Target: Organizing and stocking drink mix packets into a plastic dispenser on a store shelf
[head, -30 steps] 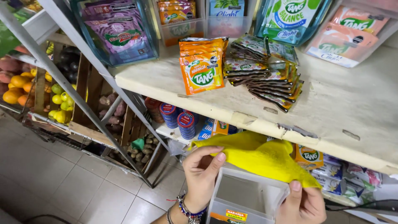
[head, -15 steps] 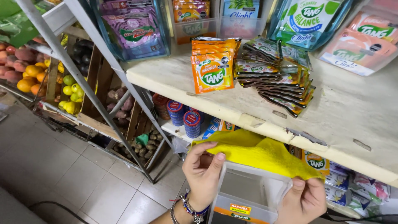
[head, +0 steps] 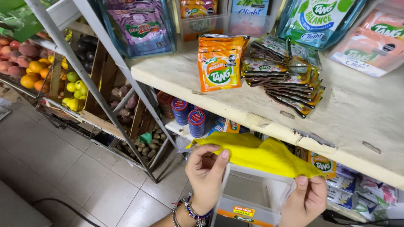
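A yellow cloth (head: 256, 153) is draped over the far edge of a clear plastic box (head: 252, 197) with an orange label on its front. My left hand (head: 205, 172) grips the box's left wall, thumb pressing the cloth. My right hand (head: 306, 201) holds the box's right corner, thumb on the cloth's end. The box sits just below the front edge of a worn white shelf (head: 357, 113). On that shelf lie a stack of orange drink-powder sachets (head: 219, 63) and a fanned pile of green ones (head: 288, 73).
Clear bins with sachets (head: 141, 25) line the back of the shelf. A grey metal rack post (head: 90, 84) slants at left, with crates of fruit (head: 29, 63) and root vegetables (head: 143, 143) behind it. Blue-lidded tubs (head: 189, 115) stand on the lower shelf. Tiled floor (head: 54, 168) below.
The view has shifted right and closer to the shelf. Both hands keep hold of the box and cloth; the cloth lies flatter across the box's far edge.
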